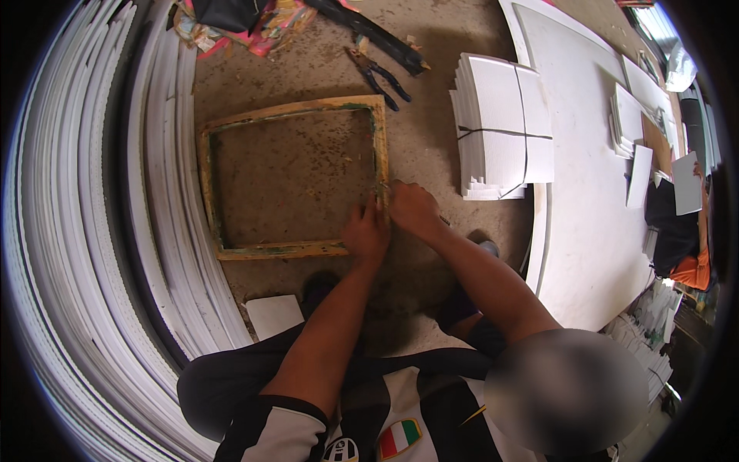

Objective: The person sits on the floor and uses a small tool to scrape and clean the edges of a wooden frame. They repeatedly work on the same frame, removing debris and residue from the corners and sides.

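Note:
A rectangular wooden frame (292, 109), yellowish with worn green patches, lies flat on the floor in front of me. My left hand (367, 233) grips its right bar near the lower right corner, fingers pointing up along the wood. Just right of that bar, my right hand (414, 206) is closed, its knuckles against the frame's outer side. A short dark end pokes out behind the right fist, perhaps of a slim tool; the rest is hidden in the hand. Blue-handled pliers (381, 79) lie beyond the frame's upper right corner.
Tall stacks of white sheets (165, 169) line the left. A strapped bundle of white panels (500, 127) lies right of the frame, beside a large white board (589, 223). Torn coloured scraps (250, 31) and a dark bar (377, 35) lie beyond. At far right, another person (689, 266) holds a white panel.

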